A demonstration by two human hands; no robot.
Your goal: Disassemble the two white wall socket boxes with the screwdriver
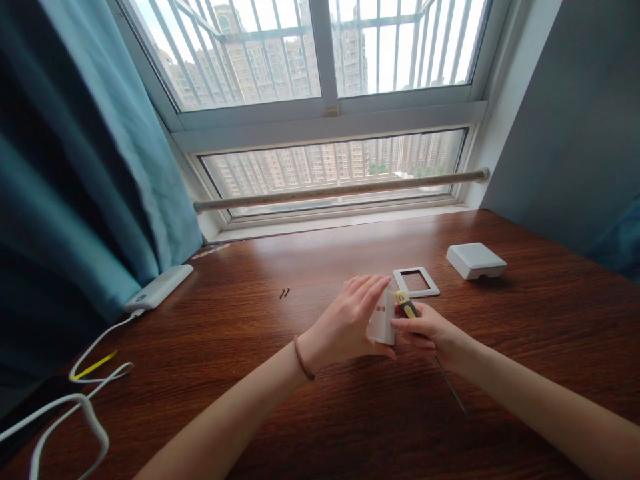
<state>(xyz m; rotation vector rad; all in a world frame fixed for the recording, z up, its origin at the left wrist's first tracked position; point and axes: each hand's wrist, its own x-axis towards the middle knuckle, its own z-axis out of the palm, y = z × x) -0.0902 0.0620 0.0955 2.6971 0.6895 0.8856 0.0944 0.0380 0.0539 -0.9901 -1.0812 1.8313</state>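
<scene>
In left hand [345, 310], gripping white plastic unit [383, 324]; in right hand [431, 335], gripping screwdriver [402, 298].
Pointing shaft [450, 385] near-right, away from unit; holding unit just left of handle [409, 309], between the two, with white square frame [429, 291] beyond on worktop [250, 267].

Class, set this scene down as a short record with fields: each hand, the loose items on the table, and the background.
Left hand: holds the white part, fingers above, thumb below; brown band at wrist
Right hand: holds the screwdriver, shaft pointing down toward the lower right
Right of centre: square frame, flat; white box farther right
Left of hands: two small screws, side by side
Far left: white device with cable; yellow stick
Surface: brown table
Background: window, blue curtain
</scene>
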